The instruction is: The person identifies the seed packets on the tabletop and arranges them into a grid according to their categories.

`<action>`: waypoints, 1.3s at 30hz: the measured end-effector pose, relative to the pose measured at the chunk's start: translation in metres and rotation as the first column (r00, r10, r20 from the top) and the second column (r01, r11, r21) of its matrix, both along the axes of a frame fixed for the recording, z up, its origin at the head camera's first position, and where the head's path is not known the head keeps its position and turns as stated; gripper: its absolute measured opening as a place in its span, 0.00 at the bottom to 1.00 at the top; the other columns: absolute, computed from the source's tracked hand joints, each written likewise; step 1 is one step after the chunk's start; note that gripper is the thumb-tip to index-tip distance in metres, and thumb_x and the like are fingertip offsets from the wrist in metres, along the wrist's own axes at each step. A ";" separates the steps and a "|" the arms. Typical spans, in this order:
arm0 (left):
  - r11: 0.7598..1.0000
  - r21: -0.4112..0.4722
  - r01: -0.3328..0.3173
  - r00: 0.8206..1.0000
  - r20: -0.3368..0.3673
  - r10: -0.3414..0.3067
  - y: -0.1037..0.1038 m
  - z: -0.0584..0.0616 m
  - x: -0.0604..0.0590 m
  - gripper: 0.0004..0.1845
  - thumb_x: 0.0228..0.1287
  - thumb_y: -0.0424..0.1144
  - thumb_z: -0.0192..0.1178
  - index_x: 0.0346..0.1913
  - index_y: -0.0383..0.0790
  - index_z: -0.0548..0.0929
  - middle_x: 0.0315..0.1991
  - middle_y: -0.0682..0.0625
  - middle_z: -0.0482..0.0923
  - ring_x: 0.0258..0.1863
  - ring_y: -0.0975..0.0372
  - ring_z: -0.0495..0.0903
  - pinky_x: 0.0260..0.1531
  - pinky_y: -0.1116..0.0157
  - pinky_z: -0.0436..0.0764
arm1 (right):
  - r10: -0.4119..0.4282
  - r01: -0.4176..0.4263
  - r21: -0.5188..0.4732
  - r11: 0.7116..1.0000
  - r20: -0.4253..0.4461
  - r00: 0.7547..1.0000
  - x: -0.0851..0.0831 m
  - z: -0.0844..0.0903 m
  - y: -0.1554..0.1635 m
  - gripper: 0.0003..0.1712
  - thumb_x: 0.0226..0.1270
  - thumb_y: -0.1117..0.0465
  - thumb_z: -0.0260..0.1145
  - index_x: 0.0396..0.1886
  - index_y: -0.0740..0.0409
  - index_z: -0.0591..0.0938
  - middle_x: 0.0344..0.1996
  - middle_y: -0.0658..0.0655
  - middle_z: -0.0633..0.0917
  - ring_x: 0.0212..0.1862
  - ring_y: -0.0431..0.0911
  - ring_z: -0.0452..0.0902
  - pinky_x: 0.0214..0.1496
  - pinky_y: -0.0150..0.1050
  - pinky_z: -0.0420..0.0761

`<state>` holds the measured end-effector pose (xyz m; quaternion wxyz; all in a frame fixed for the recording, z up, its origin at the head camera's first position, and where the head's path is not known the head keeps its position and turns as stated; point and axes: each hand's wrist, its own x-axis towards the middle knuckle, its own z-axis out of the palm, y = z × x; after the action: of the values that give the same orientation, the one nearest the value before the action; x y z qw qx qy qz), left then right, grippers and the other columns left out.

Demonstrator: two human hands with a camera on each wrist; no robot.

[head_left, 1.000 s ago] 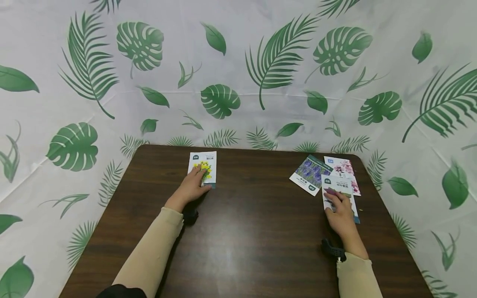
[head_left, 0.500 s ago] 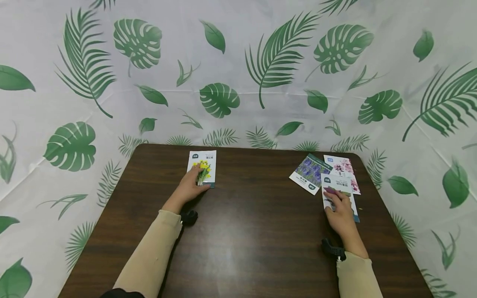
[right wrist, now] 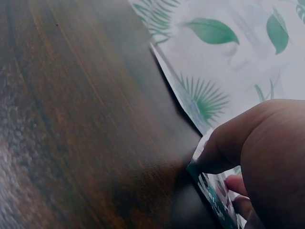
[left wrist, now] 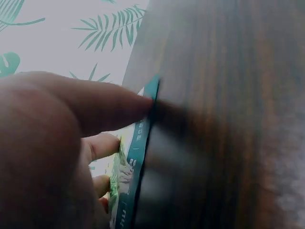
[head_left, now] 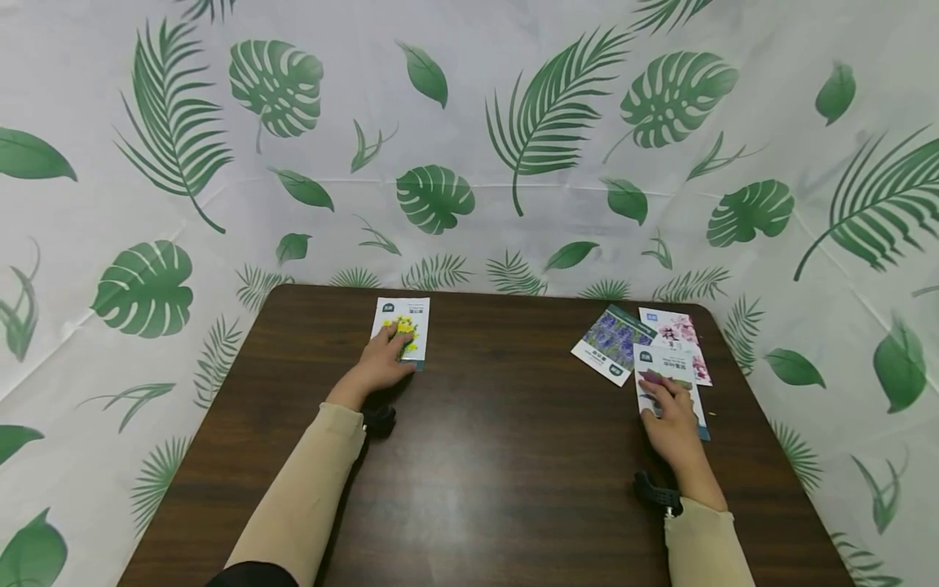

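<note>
Left hand [head_left: 377,364]: unclenched, resting on yellow-flower packet [head_left: 415,329], far left of table [head_left: 506,424] | Right hand [head_left: 673,425]: unclenched, resting on purple-flower packet [head_left: 666,359], overlapping pink-blossom packet [head_left: 681,328], table right | Versus earlier frame: hands, packets unmoved

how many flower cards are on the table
4: white yellow-flower card under the left hand; white purple-flower card under the right hand; green-edged lavender-flower card and white pink-blossom card beyond. More may be hidden.

Before you is a table [head_left: 499,424], a leaf-print curtain [head_left: 455,122] behind it. At its far left, a flower card [head_left: 414,308] lies under your left hand [head_left: 378,364]. At right, a second card [head_left: 663,357] lies under your right hand [head_left: 672,428], partly covering a blossom card [head_left: 681,328] behind; a lavender card [head_left: 613,339] sits behind-left.
</note>
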<state>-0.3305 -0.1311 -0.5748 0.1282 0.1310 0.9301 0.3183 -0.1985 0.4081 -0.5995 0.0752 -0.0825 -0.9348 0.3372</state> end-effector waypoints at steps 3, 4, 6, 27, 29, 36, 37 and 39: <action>0.996 -0.085 0.013 1.000 -0.006 -0.014 0.004 0.000 -0.002 0.39 0.81 0.50 0.64 0.85 0.37 0.64 0.89 0.30 0.40 0.87 0.31 0.42 0.84 0.32 0.50 | 0.001 -0.001 -0.008 1.000 0.007 1.000 0.000 -0.001 0.000 0.31 0.72 0.70 0.61 0.74 0.64 0.78 0.81 0.79 0.59 0.79 0.79 0.54 0.74 0.74 0.60; 0.995 -0.096 0.009 1.000 -0.007 -0.010 0.005 -0.001 -0.003 0.39 0.80 0.51 0.64 0.84 0.37 0.64 0.89 0.30 0.40 0.88 0.31 0.42 0.85 0.32 0.49 | -0.001 0.001 -0.008 1.000 0.008 1.000 0.000 -0.001 0.000 0.31 0.72 0.70 0.61 0.75 0.64 0.78 0.81 0.79 0.59 0.79 0.79 0.54 0.75 0.74 0.60; 0.992 -0.125 0.011 1.000 -0.019 -0.014 0.007 -0.001 -0.006 0.40 0.79 0.53 0.66 0.82 0.36 0.66 0.88 0.29 0.41 0.88 0.31 0.41 0.84 0.32 0.49 | -0.004 0.004 -0.001 1.000 0.007 1.000 0.000 -0.002 0.000 0.31 0.72 0.70 0.61 0.75 0.64 0.78 0.81 0.79 0.59 0.79 0.78 0.54 0.75 0.75 0.60; 0.995 -0.058 0.087 0.992 0.096 -0.081 -0.001 -0.007 -0.024 0.44 0.78 0.51 0.65 0.87 0.39 0.58 0.90 0.35 0.23 0.90 0.40 0.23 0.84 0.31 0.31 | 0.064 -0.066 -0.026 0.997 -0.089 0.994 -0.001 -0.001 0.001 0.22 0.72 0.75 0.62 0.64 0.71 0.82 0.78 0.80 0.66 0.79 0.79 0.59 0.76 0.77 0.61; 0.995 -0.046 0.088 0.992 0.098 -0.083 -0.004 -0.005 -0.025 0.44 0.78 0.49 0.63 0.88 0.39 0.58 0.90 0.34 0.24 0.90 0.40 0.23 0.84 0.31 0.31 | 0.081 -0.083 -0.025 0.996 -0.082 0.993 -0.002 0.001 0.000 0.23 0.72 0.76 0.61 0.65 0.70 0.83 0.78 0.80 0.66 0.79 0.79 0.58 0.75 0.78 0.61; 0.995 -0.022 0.097 0.993 0.073 -0.095 -0.003 -0.002 -0.023 0.43 0.75 0.44 0.64 0.87 0.38 0.59 0.90 0.33 0.28 0.90 0.39 0.26 0.84 0.31 0.33 | 0.130 -0.132 -0.027 0.991 -0.090 0.988 -0.001 0.003 -0.005 0.24 0.71 0.77 0.64 0.66 0.69 0.83 0.78 0.79 0.68 0.79 0.78 0.59 0.76 0.78 0.61; 0.995 -0.022 0.096 0.993 0.069 -0.094 -0.003 -0.002 -0.023 0.44 0.75 0.44 0.64 0.87 0.38 0.59 0.90 0.33 0.29 0.90 0.39 0.27 0.84 0.31 0.33 | 0.134 -0.136 -0.023 0.990 -0.088 0.987 -0.001 0.004 -0.007 0.24 0.71 0.77 0.65 0.66 0.69 0.83 0.78 0.79 0.68 0.79 0.78 0.59 0.76 0.79 0.61; 0.996 -0.023 0.091 0.994 0.065 -0.090 -0.002 -0.002 -0.021 0.44 0.74 0.44 0.63 0.88 0.38 0.59 0.90 0.33 0.28 0.90 0.39 0.27 0.84 0.32 0.32 | 0.137 -0.139 -0.017 0.990 -0.087 0.987 0.000 0.005 -0.010 0.24 0.72 0.76 0.67 0.66 0.68 0.83 0.77 0.79 0.68 0.79 0.77 0.59 0.76 0.78 0.61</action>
<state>-0.3519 -0.1336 -0.5770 0.1738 0.1610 0.9227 0.3042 -0.1986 0.3979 -0.5949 0.0907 -0.0038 -0.9302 0.3556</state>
